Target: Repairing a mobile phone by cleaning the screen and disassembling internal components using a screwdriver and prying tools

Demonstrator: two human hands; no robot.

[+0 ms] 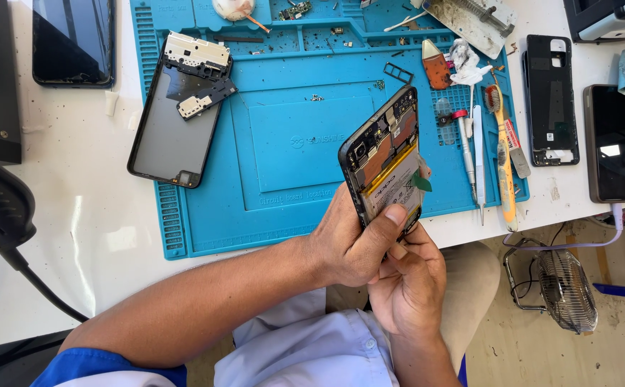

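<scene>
An opened phone (384, 154) with its back cover off shows a circuit board on top and a white battery below. It is held tilted above the front edge of the blue work mat (284, 136). My left hand (352, 244) grips its lower end, thumb pressed on the battery. My right hand (407, 283) sits just under it, fingers touching the phone's bottom edge. A small green tab sticks out at the phone's right side.
A black back cover with loose plastic parts (176, 107) lies on the mat's left. Screwdrivers, tweezers and a toothbrush (502, 158) lie on the mat's right. A phone frame (552, 100) and a dark phone (612, 143) rest on the white table. A small fan (566, 287) stands on the floor.
</scene>
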